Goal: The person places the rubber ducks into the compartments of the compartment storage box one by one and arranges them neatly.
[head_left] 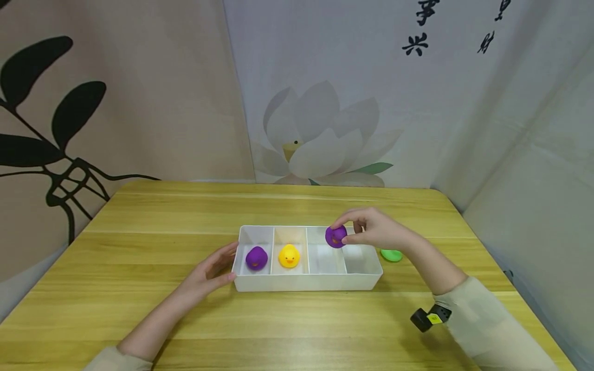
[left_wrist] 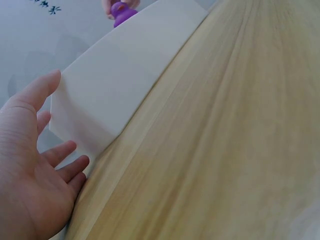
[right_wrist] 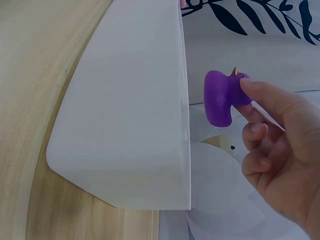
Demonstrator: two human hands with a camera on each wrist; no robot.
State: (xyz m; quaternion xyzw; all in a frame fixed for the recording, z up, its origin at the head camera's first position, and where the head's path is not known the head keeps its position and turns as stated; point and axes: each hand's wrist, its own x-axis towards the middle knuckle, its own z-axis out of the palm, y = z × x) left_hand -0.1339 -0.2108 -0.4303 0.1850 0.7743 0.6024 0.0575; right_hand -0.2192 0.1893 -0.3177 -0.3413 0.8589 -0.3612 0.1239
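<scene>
My right hand (head_left: 374, 227) pinches a purple rubber duck (head_left: 335, 237) by its head between thumb and fingertips, above the third compartment from the left of a white divided box (head_left: 306, 283). In the right wrist view the duck (right_wrist: 218, 100) hangs above the box's rim. At the box's left end my left hand (head_left: 212, 269) rests with relaxed fingers, the thumb at the front corner. The left wrist view has the thumb of that hand (left_wrist: 30, 165) touching the rim. Another purple duck (head_left: 257, 258) sits in the leftmost compartment, and a yellow duck (head_left: 289, 256) in the second.
A green object (head_left: 392, 255) lies on the wooden table (head_left: 260, 330) just right of the box, partly hidden by my right forearm. Behind the table hangs a cloth (head_left: 320, 62) printed with a lotus and dark characters.
</scene>
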